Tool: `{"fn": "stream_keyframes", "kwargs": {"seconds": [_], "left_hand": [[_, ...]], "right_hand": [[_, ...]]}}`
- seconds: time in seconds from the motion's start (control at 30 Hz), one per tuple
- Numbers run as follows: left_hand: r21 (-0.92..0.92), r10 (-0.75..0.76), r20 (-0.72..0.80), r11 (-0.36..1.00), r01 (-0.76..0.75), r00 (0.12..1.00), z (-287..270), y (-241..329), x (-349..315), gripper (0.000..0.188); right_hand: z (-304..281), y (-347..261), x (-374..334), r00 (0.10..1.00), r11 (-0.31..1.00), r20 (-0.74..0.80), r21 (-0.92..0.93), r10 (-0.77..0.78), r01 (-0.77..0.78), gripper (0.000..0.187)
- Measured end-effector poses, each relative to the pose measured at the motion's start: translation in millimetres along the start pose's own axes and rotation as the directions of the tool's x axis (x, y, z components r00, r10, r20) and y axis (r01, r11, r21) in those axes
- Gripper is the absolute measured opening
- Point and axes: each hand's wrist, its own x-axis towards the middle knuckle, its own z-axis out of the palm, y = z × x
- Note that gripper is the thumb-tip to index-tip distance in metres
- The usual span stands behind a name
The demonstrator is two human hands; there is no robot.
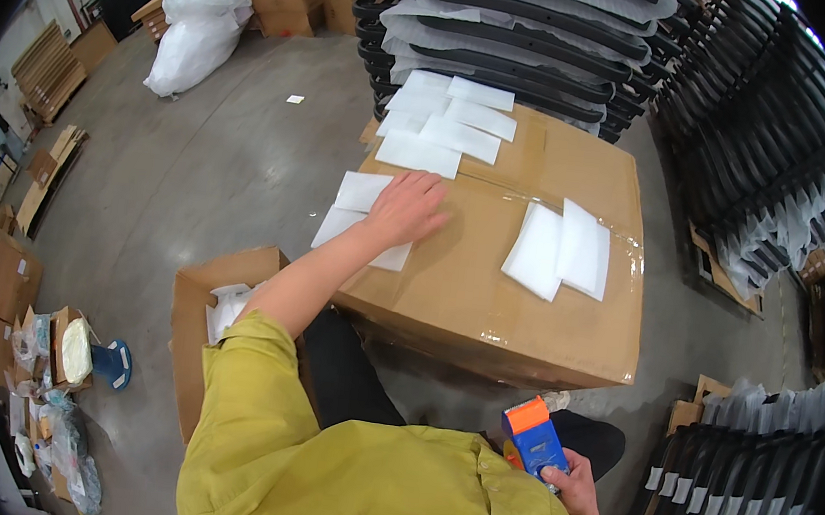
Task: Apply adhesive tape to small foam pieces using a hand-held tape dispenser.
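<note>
Two hands in view, listed near to far:

1. Right hand (577, 488), close to the body: grip clamped around an orange-and-blue tape dispenser (534, 439), held upright, orange end up. It sits below the near edge of the cardboard box (489, 296), not touching it.
2. Left hand (406, 207), arm stretched forward: fingers together and flat, palm down, pressing on white foam sheets (355, 206) at the box's left edge. Nothing is pinched; the grip just rests on top.
3. Key relation: those sheets lie directly under and just left of the left grip, overhanging the box edge. The left hand is on them; the right is well apart, busy with the dispenser.
4. Right of the left grip, on the same box top: a pair of foam sheets (559, 253), overlapping, long axis running away from the person.
5. Beyond the left grip: a fanned row of foam sheets (451, 126) at the far end of the box.
6. Below the left forearm: open carton (191, 335) on the floor.
</note>
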Motion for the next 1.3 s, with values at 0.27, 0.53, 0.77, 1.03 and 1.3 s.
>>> {"fn": "stream_keyframes", "kwargs": {"seconds": [0.27,0.53,0.77,1.03,1.3], "left_hand": [[0.161,-0.217,0.147,0.968,0.193,0.965,42.3,-30.5,38.5,0.036],[0.262,-0.306,0.048,0.923,0.283,0.951,41.7,-26.1,34.2,0.041],[0.258,-0.445,0.0,0.865,0.43,0.896,54.7,-24.5,46.1,0.04],[0.256,-0.574,0.008,0.793,0.553,0.819,47.8,-12.2,48.3,0.029],[0.002,-0.288,-0.183,0.956,0.294,0.94,-8.2,-0.5,8.9,0.043]], "right_hand": [[0.6,-1.4,-8.1,0.993,0.999,-0.119,-0.044,0.009,-0.014,0.039],[-0.8,-4.7,-0.2,0.996,0.997,-0.073,-0.066,0.041,-0.046,0.038],[1.8,0.4,-0.2,0.994,0.996,-0.099,-0.069,0.05,-0.057,0.032],[1.1,1.5,-0.1,0.995,0.995,-0.081,-0.082,0.051,-0.058,0.031],[-0.5,-2.3,-0.4,0.998,0.997,-0.065,-0.073,0.028,-0.033,0.035]]}}
